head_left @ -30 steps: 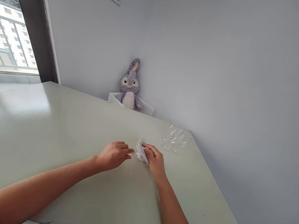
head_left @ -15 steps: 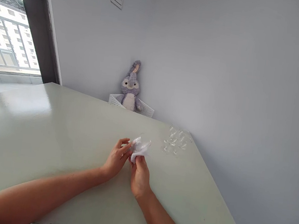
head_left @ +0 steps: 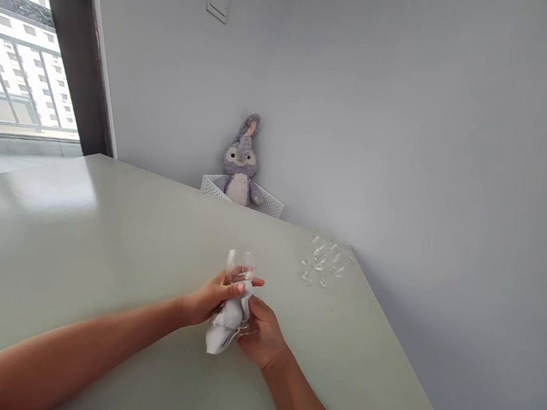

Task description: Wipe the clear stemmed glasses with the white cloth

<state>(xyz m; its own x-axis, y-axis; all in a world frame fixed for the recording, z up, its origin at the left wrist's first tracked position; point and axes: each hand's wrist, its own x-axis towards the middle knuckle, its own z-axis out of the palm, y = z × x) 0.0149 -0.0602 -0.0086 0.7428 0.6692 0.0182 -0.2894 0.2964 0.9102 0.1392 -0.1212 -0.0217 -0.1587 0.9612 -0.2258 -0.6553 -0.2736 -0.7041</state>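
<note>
A clear stemmed glass [head_left: 241,261] is held over the table with its bowl pointing away from me. My left hand [head_left: 214,297] wraps round the glass at the lower part of the bowl, thumb on top. A white cloth [head_left: 222,334] lies against the stem and hangs down toward me. My right hand [head_left: 264,335] is closed at the near end of the glass, by its foot, with the thumb against the cloth. Its other fingers are partly hidden behind the glass and cloth.
Several clear glasses [head_left: 319,262] stand close together at the table's back right corner. Beyond the back edge of the pale green table [head_left: 159,230], a plush rabbit [head_left: 242,160] sits in a white perforated basket [head_left: 269,204]. A window is at the left.
The glass has turned so its bowl points away from me. My left hand has moved onto the bowl, and the cloth now hangs lower, along the stem.
</note>
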